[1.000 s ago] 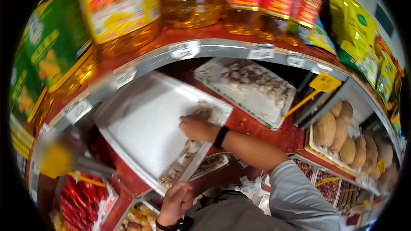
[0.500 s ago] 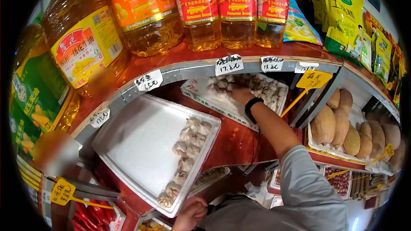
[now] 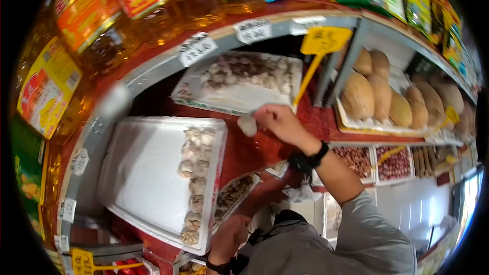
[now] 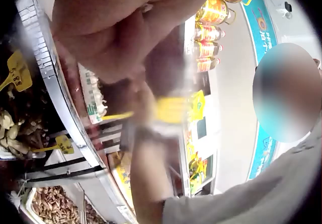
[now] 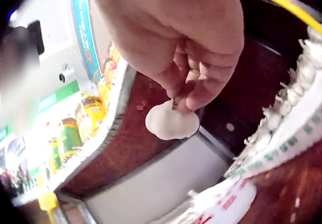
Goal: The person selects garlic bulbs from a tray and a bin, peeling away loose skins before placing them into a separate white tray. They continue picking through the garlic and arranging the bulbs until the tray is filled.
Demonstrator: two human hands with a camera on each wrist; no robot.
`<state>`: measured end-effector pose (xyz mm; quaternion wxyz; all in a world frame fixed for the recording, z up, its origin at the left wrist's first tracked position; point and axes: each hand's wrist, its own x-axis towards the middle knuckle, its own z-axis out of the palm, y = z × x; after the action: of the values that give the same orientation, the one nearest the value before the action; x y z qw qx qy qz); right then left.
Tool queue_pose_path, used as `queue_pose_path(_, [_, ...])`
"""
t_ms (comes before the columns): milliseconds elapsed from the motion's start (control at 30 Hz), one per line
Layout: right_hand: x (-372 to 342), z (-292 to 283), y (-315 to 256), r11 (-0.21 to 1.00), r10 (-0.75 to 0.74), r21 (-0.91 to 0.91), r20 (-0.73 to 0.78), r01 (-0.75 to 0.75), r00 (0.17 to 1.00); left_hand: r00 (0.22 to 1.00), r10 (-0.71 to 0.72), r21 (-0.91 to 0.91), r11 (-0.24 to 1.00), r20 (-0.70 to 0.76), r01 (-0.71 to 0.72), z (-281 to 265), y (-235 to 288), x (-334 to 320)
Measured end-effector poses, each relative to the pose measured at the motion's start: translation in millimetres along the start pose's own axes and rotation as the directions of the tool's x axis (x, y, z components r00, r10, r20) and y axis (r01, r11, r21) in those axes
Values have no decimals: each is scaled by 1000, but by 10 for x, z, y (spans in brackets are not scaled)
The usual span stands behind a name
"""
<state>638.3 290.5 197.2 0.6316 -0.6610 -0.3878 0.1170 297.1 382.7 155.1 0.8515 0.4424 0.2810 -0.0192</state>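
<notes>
My right hand (image 3: pixel 285 125) pinches a garlic bulb (image 5: pixel 172 122) by its stem, fingertips on top and the white bulb hanging below. It is over the red board between two white foam trays. In the nearer foam tray (image 3: pixel 142 173), garlic bulbs (image 3: pixel 196 185) line the right side in a double row that narrows to a single one in front. Behind it, the farther foam tray (image 3: pixel 242 100) carries a heap of garlic (image 3: pixel 244 74). My left hand (image 3: pixel 229 237), fingers loosely curled and holding nothing, is beside the nearer tray's front right corner.
Oil bottles (image 3: pixel 89 15) stand on the shelf above, its edge bearing price tags (image 3: pixel 197 49). A yellow price sign (image 3: pixel 326 40) rises beside the farther tray. Pale squashes (image 3: pixel 379 97) fill a tray on the right. Below are crates of red-brown produce (image 3: pixel 351 160).
My right hand goes from the bulbs in the nearer tray to the heap in the farther one, then comes back out with a garlic bulb. The head view has swung to the right.
</notes>
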Motion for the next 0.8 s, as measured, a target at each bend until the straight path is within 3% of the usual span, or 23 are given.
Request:
queue_pose_path(67, [-712,-22,-220,973,161,163,45,-166,986,999,7,139,990,54,-15,29,-49,66])
queue_pose_path(100, [-1074,-45,-249,941,223,248,63,-232,973,988,87,440,888,125,-134,31,-94,139])
queue_pose_path(133, [-1459,-44,-244,926,278,260,19,-273,960,987,-90,32,996,133,87,160,-63,180])
queue_pose_path(167, [-1859,-37,-221,911,331,274,-34,-310,943,942,-272,-360,874,196,327,277,-77,213])
queue_pose_path(200, [-2250,-41,-188,928,345,187,-106,-322,932,914,-328,-320,862,238,392,279,-188,251])
queue_pose_path(267, [-3055,-53,-84,908,415,193,-301,-372,858,871,-262,-330,849,415,413,248,-482,430])
queue_pose_path(333, [-3811,-110,-118,889,457,204,-446,-410,770,825,-382,-311,793,417,524,356,-771,556])
queue_pose_path(367, [-4166,-165,-200,866,461,100,-540,-490,704,807,-448,-338,745,384,575,407,-938,630])
queue_pose_path(400, [-4503,-222,-282,820,453,11,-621,-572,639,735,-490,-381,639,468,668,384,-1149,746])
queue_pose_path(433, [-4876,-275,-263,798,452,56,-714,-600,534,713,-515,-349,634,476,691,405,-1398,861])
queue_pose_path(533, [-5771,-530,-459,776,428,168,-848,-607,312,527,-738,-176,504,420,846,538,-2160,1205])
queue_pose_path(567, [-6002,-603,-543,775,427,223,-875,-591,230,509,-756,-150,495,413,856,657,-2387,1277])
queue_pose_path(600, [-6227,-661,-595,771,428,239,-880,-590,204,497,-801,-63,508,334,859,799,-2612,1336])
queue_pose_path(667, [-6633,-723,-644,716,403,307,-915,-626,11,481,-860,75,498,168,864,981,-3184,1558])
queue_pose_path(700, [-6822,-731,-630,712,406,324,-914,-622,-12,469,-869,92,486,157,869,1110,-3450,1645])
queue_pose_path(800, [-7350,-644,-543,631,378,316,-923,-708,-74,543,-840,325,509,-16,797,1421,-4392,1879])
